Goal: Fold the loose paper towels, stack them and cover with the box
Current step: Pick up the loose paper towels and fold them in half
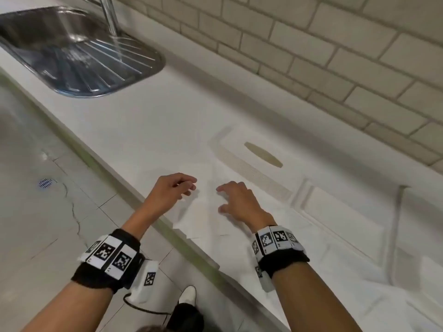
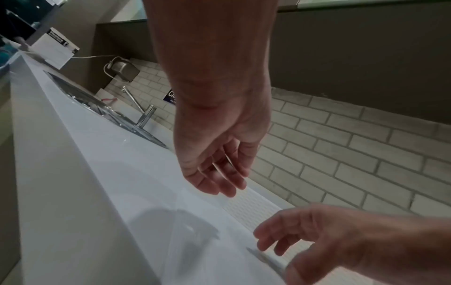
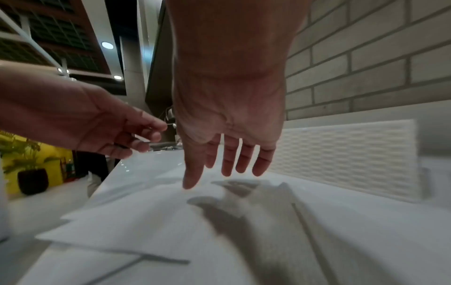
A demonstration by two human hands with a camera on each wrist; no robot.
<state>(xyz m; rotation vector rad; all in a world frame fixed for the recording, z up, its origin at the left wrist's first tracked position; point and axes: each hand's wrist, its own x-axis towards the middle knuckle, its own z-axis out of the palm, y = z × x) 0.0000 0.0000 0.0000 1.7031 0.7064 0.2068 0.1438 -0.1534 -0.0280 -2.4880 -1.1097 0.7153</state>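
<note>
A loose white paper towel (image 1: 203,212) lies flat on the white counter near its front edge, overhanging slightly. The paper towel (image 3: 146,212) shows several overlapping sheets in the right wrist view. My left hand (image 1: 187,188) hovers over its left part, fingers loosely curled and holding nothing. My right hand (image 1: 227,197) hovers over its right part with fingers spread and relaxed. The left hand (image 2: 219,185) and right hand (image 3: 219,169) both cast shadows on the sheet below. The white textured box (image 1: 261,154) with an oval slot stands just behind the towel; the box (image 3: 341,158) is beside my right fingers.
More loose white towels (image 1: 347,224) lie spread over the counter to the right. A steel sink (image 1: 72,56) with a tap (image 1: 109,15) sits at the far left. A brick wall (image 1: 311,56) runs behind the counter. The counter's front edge (image 1: 148,212) drops to the tiled floor.
</note>
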